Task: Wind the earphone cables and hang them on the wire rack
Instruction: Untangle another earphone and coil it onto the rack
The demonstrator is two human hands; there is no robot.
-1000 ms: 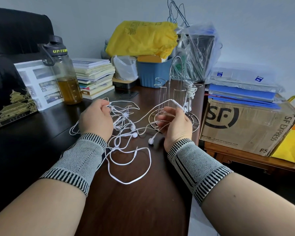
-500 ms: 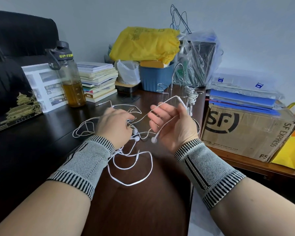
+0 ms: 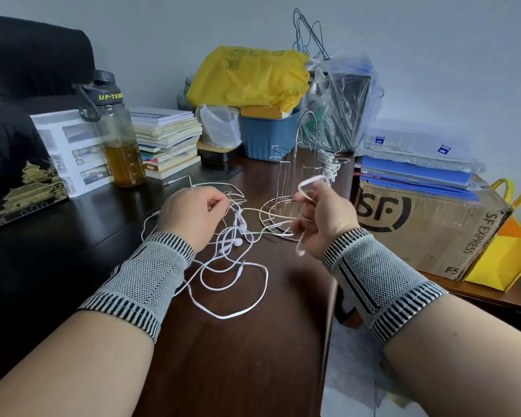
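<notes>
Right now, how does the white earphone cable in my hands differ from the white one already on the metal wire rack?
The loose white earphone cable sprawls in tangled loops over the dark wooden table; the wound white cable hangs as a tight bundle on the metal wire rack. The loose one is pinched by the left hand and looped over the right hand; the wound one is untouched. Both are thin and white.

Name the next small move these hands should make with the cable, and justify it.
Probably the left hand should feed slack so the right hand can wrap another turn: only one loop sits on its fingers, and most of the earphone cable lies tangled on the desk.
</notes>
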